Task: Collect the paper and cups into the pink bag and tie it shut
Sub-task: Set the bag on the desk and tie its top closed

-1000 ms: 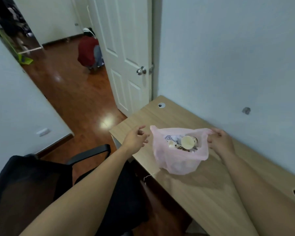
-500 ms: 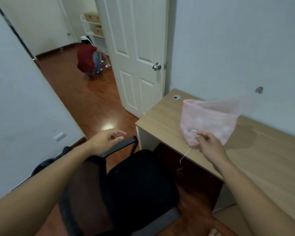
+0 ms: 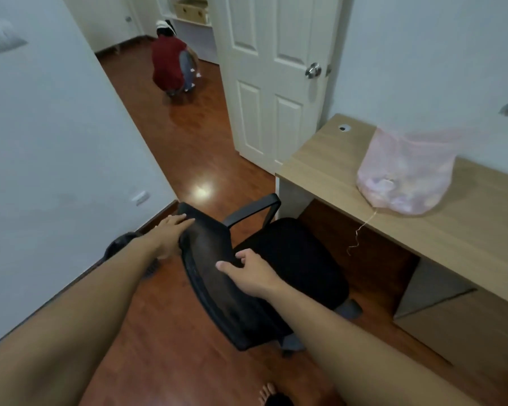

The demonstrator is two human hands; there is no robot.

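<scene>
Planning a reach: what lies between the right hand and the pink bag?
Head view: between right hand and pink bag lie the chair seat and the desk edge, a thin string dangling there.

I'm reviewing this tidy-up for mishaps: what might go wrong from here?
The translucent pink plastic bag sits unheld and apparently untied near the front edge of the light wooden desk; it may tip and spill.
A thin string dangles from it over that edge and could snag if the black mesh office chair, which the left hand and right hand touch, moves.
A bare foot near the chair could get rolled over.
</scene>
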